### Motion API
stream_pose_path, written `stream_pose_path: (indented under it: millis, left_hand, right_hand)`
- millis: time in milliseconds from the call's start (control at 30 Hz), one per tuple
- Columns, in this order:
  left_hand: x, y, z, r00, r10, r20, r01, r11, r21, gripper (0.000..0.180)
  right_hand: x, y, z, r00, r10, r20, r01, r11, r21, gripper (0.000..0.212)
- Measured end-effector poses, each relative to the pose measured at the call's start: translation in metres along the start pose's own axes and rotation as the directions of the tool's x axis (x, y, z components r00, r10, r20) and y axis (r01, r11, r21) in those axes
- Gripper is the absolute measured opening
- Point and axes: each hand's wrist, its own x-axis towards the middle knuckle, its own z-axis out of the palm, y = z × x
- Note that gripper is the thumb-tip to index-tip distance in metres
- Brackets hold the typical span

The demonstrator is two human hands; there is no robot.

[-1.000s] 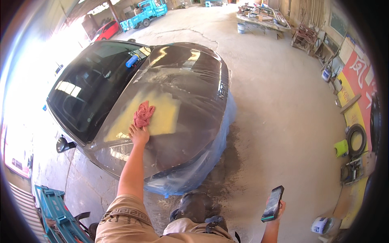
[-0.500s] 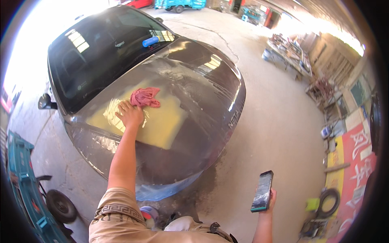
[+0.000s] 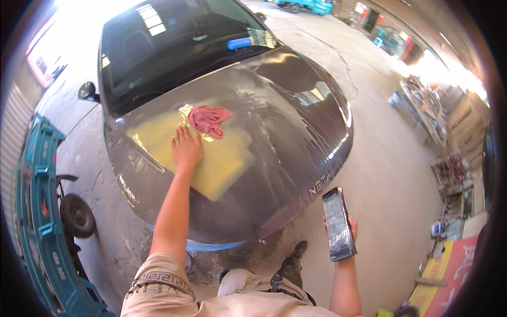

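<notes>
My left hand (image 3: pixel 187 150) lies flat on the car hood (image 3: pixel 274 132), fingers stretched out, over a yellow patch (image 3: pixel 224 164) in the dark paint. Just beyond its fingertips rests a crumpled red cloth (image 3: pixel 209 120), apart from the hand. Off the front edge of the hood, my right hand (image 3: pixel 353 227) grips a long black sanding block (image 3: pixel 339 224) from the side. Wet-looking streaks mark the block's flat face, which is turned up. Part of the right hand's fingers is hidden behind it.
A blue bottle (image 3: pixel 240 43) lies at the base of the windshield (image 3: pixel 174 47). At the left stands a teal cargo vehicle (image 3: pixel 42 211) with a black wheel (image 3: pixel 77 215). A cluttered bench (image 3: pixel 422 108) is on the right, and a red and yellow banner (image 3: pixel 449 274) at the lower right.
My view has turned, shifting the car rightward in the picture. The sanding block has come up closer to the hood's front edge and tilted the other way. My left hand remains on the yellow patch.
</notes>
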Motion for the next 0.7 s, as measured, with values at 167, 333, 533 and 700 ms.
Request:
stream_pose_path:
  millis: [167, 333, 533, 700]
  left_hand:
    - [-0.095, 0.051, 0.002, 0.996, -0.084, -0.025, 0.085, 0.996, 0.021, 0.079]
    - [-0.18, 0.117, 0.011, 0.98, -0.164, -0.115, 0.167, 0.986, 0.015, 0.079]
    - [-0.261, 0.168, 0.007, 0.974, -0.187, -0.126, 0.184, 0.982, -0.035, 0.08]
    - [-0.289, 0.164, -0.006, 0.98, -0.167, -0.106, 0.162, 0.985, -0.06, 0.077]
  right_hand:
    - [0.085, -0.03, 0.024, 0.983, 0.171, 0.063, -0.165, 0.982, -0.092, 0.068]
    - [0.17, -0.052, 0.038, 0.917, 0.241, 0.316, -0.116, 0.923, -0.367, 0.06]
    - [0.218, -0.029, 0.111, 0.79, 0.257, 0.557, 0.369, 0.526, -0.766, 0.07]
    - [0.222, 0.019, 0.17, 0.567, 0.23, 0.791, 0.802, 0.064, -0.593, 0.075]
